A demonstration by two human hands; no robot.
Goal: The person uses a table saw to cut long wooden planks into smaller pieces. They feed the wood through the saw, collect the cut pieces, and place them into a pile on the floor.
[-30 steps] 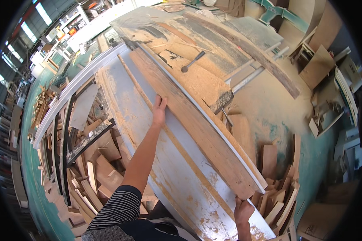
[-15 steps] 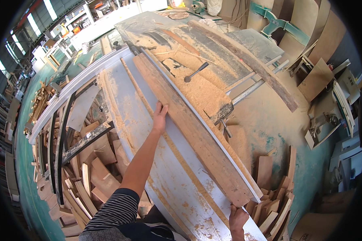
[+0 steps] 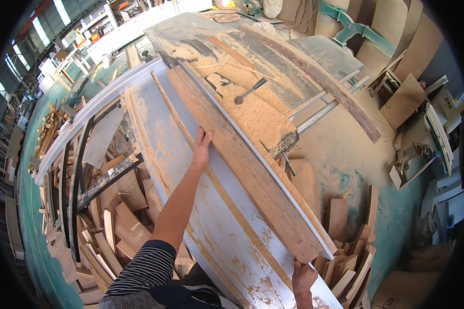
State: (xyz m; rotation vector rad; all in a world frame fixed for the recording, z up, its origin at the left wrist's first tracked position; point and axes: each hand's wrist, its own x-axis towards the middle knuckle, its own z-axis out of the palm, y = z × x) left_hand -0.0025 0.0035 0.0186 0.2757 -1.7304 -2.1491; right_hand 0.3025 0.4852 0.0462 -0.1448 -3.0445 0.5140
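Note:
A long, thick wooden plank [image 3: 242, 162] lies along a metal fence [image 3: 278, 180] on a sliding saw table [image 3: 216, 201], running from near right to far left. Partway along the plank, my left hand [image 3: 201, 146] holds its left edge, fingers bent against the wood. At the plank's near end, my right hand [image 3: 303, 279] is closed on the end face and lower corner, with some of its fingers hidden. Sawdust covers the machine top [image 3: 252, 110] beyond the fence, where a black-handled lever [image 3: 250, 91] sticks up.
Wood offcuts are piled [image 3: 131, 226] at lower left, beneath a black support frame [image 3: 111, 177], and more offcuts [image 3: 348, 273] lie at lower right. A second long board [image 3: 314, 77] rests across the machine's far right side. Sheets [image 3: 410, 105] lean at right.
The whole picture has shifted slightly. My hands and the plank keep nearly the same places, and both hands stay on the wood.

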